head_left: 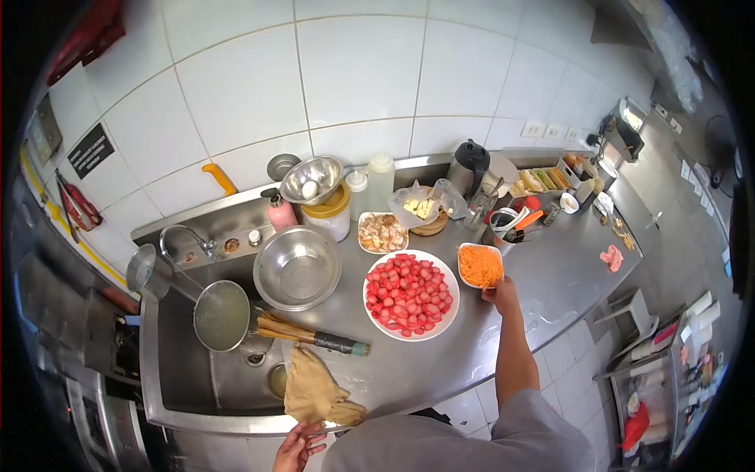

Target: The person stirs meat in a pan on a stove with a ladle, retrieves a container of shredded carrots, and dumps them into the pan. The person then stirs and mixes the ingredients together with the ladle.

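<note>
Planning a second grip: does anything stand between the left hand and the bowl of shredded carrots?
Yes. The tan cloth lies ahead of the left hand, then the large bowl of red pieces beside the bowl of shredded carrots. The right hand grips that bowl.

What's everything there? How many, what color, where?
Plate: one, white, counter middle
Red pieces: many, red, on plate
Dishes: two, white, near plate
Shreds: many, orange, right dish
Bottle: one, pink, back
Kettle: one, dark, back
Big bowl: one, silver, beside sink
Egg: one, white, small bowl
Pot: one, silver, over sink
Sticks: bundle, brown, sink edge
Cloth: one, tan, sink edge
Clutter: uncounted, mixed, farther right
Left hand: one, near cloth
Right hand: one, on right dish
</note>
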Demonstrator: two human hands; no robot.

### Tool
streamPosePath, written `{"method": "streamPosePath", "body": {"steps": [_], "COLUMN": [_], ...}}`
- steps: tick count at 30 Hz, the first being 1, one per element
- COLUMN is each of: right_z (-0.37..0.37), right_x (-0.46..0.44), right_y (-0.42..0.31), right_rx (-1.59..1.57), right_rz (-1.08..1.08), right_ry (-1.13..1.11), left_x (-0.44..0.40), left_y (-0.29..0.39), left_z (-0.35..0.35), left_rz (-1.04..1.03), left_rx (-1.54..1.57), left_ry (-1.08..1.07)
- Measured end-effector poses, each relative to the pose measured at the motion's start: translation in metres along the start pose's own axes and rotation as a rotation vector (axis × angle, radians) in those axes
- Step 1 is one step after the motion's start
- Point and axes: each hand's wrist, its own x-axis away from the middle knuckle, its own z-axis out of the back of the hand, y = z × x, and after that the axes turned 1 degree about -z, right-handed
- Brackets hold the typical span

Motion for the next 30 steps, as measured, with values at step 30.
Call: {"method": "streamPosePath", "body": {"steps": [30], "right_z": [-0.342], "right_x": [0.405], "right_y": [0.103], "right_rx": [0.520], "right_rz": [-0.457], "right_ry": [-1.876], "left_x": [0.087], "left_y": [-0.035], "left_z": [-0.003], "left_rz": [-0.858], "left_rx": [0.593], "left_ry": [0.583]}}
